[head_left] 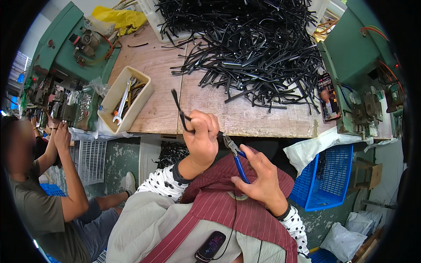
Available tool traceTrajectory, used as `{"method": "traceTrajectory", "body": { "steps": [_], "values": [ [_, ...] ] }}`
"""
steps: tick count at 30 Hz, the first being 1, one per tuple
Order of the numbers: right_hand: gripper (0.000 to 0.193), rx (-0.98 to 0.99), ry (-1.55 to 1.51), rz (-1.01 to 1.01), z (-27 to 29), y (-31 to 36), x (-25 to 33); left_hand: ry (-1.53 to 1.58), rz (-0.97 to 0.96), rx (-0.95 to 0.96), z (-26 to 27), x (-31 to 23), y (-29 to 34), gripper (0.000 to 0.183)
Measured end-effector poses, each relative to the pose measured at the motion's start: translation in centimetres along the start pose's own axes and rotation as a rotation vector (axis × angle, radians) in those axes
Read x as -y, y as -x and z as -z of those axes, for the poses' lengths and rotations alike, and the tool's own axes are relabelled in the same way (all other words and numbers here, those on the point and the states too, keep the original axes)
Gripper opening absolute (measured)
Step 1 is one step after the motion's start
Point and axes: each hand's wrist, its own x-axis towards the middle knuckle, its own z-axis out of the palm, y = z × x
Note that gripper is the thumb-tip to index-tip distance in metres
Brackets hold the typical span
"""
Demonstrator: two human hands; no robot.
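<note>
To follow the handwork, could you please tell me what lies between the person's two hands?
In the head view, blue-handled pliers lie between left hand and right hand.

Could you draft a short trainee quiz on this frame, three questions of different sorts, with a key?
1. True or false: the left hand grips at least one black strip, and the right hand holds the blue-handled pliers.
2. Which kind of metal tool lies in the cream bin?
3. Compared with the left hand, the large heap of black strips lies:
A. nearer to the person's body
B. farther from the person's body
C. inside the cream bin

Key:
1. True.
2. A wrench.
3. B.
</note>
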Motion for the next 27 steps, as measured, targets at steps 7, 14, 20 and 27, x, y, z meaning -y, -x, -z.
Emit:
{"method": "traceTrajectory", "body": {
  "steps": [7, 14, 20, 27],
  "values": [
    [0.080, 0.108, -0.083, -0.112, 0.6, -0.4, 0.4, -0.349, -0.167, -0.017, -0.8, 0.2, 0.9, 0.035],
    [0.077, 0.127, -0.162, -0.177, 0.2, -0.1, 0.2, -0.106, 0.410, -0.206, -0.2, -1.0, -0.8, 0.040],
    [0.076, 0.083, -0.171, -0.275, 0.2, -0.1, -0.1, -0.073, 0.563, -0.255, 1.0, 0.2, -1.7, 0.038],
    [0.071, -0.188, -0.148, -0.316, 4.7, 3.7, -4.3, -0.809, 0.165, 0.284, 3.0, 3.5, -9.4, 0.021]
  ]
}}
